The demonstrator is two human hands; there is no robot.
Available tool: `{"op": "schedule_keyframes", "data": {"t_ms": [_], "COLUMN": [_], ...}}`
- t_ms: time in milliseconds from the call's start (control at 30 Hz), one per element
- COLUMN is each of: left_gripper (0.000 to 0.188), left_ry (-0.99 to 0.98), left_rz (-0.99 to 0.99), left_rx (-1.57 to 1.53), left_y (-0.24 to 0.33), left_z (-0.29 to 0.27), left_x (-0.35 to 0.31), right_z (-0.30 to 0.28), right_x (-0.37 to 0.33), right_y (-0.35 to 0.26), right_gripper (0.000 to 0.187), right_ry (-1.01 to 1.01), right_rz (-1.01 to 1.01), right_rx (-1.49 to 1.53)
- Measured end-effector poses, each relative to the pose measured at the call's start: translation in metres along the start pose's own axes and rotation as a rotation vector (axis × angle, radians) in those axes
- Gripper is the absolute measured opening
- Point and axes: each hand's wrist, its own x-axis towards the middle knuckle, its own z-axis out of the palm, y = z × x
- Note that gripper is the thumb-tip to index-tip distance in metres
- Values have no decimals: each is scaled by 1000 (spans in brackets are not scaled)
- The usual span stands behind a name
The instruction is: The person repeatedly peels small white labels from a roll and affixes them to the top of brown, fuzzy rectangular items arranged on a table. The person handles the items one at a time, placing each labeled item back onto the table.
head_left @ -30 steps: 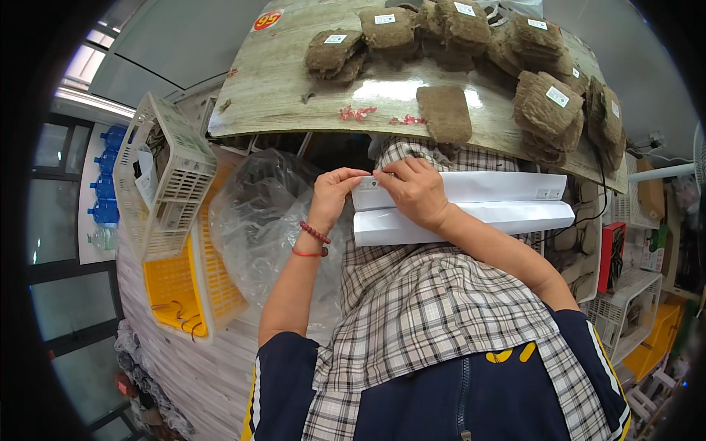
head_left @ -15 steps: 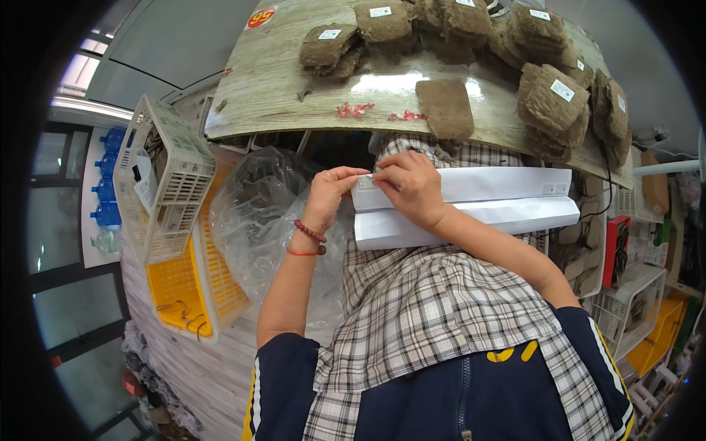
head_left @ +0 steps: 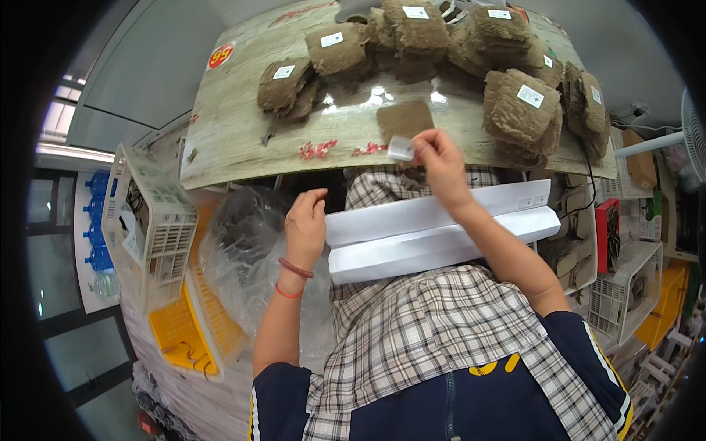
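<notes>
My right hand (head_left: 440,163) is raised over the table's near edge, pinching a small white label (head_left: 401,148) between thumb and fingers, just below a flat brown pad (head_left: 405,120) lying alone on the wooden tabletop (head_left: 243,117). My left hand (head_left: 304,226) hovers with loose, parted fingers at the left end of a long white folded sheet strip (head_left: 434,234) resting across my lap, holding nothing. Stacks of brown fibrous pads (head_left: 520,109), each with a white label, are piled along the table's far and right side.
A white plastic crate (head_left: 151,220) and a yellow crate (head_left: 184,331) stand at my left, next to a clear plastic bag (head_left: 239,257). More crates, a red box (head_left: 607,235) and a fan (head_left: 691,140) are at the right. Blue bottles (head_left: 95,220) sit far left.
My right hand has lifted away from the white strip toward the table, carrying a small white label. My left hand has let go of the strip's end and drawn back a little.
</notes>
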Motion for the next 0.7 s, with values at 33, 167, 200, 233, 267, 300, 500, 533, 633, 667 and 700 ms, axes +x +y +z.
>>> {"op": "schedule_keyframes", "data": {"t_ms": [33,167,200,233,267,300,500,533,633,667,700], "left_gripper": [22,26,27,28,29,29,33,33,34,35,35], "left_ry": [114,38,27,16,-7,-30,-80,-86,-92,-95,-97], "left_rz": [207,487,533,579,569,558,547,547,539,538,538], "left_rx": [145,250,276,302,320,339,340,341,354,358,357], "left_y": [20,75,78,77,75,73,65,66,66,66,66], "left_z": [4,38,52,64,74,83,94,94,92,93,93], "left_x": [9,42,51,57,60,62,68,67,67,67,67], "right_z": [-15,-33,-31,-30,-30,-30,-32,-32,-30,-29,-28], "right_x": [20,67,73,78,79,81,91,92,93,93,93], "right_y": [4,9,13,17,18,21,18,18,14,13,12], "right_gripper": [8,11,12,13,13,13,15,15,15,15,14], "right_ry": [64,-8,-29,-51,-60,-60,-118,-127,-149,-146,-143], "right_rz": [-9,29,30,31,47,38,87,89,85,82,80], "right_rx": [-38,-179,-239,-299,-320,-367,-575,-595,-647,-660,-673]}}
